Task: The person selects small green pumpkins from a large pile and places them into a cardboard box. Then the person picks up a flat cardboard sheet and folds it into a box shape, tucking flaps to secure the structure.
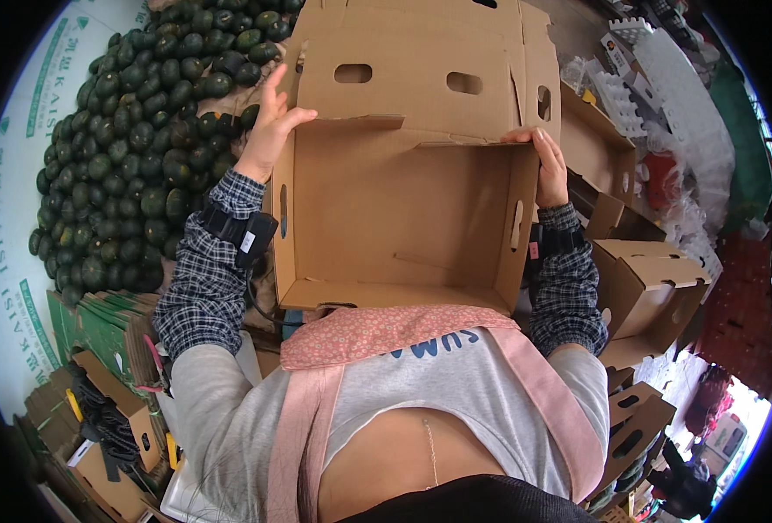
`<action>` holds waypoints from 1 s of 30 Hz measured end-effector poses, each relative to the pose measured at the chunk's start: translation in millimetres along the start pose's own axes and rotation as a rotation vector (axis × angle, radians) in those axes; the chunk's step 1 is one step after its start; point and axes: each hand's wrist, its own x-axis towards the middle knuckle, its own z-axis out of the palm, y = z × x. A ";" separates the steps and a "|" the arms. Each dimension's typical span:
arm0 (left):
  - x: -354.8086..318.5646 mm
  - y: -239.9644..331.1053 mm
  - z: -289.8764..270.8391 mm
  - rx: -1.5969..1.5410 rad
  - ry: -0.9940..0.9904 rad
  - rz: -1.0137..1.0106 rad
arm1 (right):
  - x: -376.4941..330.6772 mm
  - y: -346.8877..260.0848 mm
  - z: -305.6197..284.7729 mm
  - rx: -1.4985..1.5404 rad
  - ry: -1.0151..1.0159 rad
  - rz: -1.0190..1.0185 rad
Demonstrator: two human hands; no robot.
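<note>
In front of my body is a brown cardboard box (403,222), its inside facing up and bare. Oval hand holes are cut in its side walls. My left hand (268,131) is at the far left corner with fingers spread and raised. Its thumb lies by the edge of the left flap (360,121). At the far right corner, my right hand (546,161) has its thumb over the end of the right flap (464,143) and its fingers along the outer side wall. Beyond the flaps stretches a cardboard panel (412,52) with more oval holes.
A large heap of dark green round squash-like produce (133,148) fills the left. Folded green cardboard (98,340) is stacked below it. More open boxes (652,288) stand at the right, with white foam-like trays (617,100) and clear plastic (686,209) behind them.
</note>
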 end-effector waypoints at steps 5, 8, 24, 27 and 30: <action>1.0 9.5 -5.2 -0.178 0.016 -0.053 | -0.7 -4.2 -2.0 0.053 -0.040 -0.097; 0.6 -2.3 -6.8 -0.051 0.027 0.102 | 5.9 4.2 6.0 -0.212 0.174 -0.314; 3.9 65.1 -6.8 0.963 -0.609 0.374 | 11.0 -68.1 50.1 -1.366 -0.491 -0.198; 26.0 63.2 16.7 1.255 -0.770 0.366 | 33.4 -43.3 63.3 -1.665 -0.520 -0.271; 41.7 34.4 32.9 1.485 -0.648 0.466 | 51.9 -4.8 53.2 -1.874 -0.466 -0.374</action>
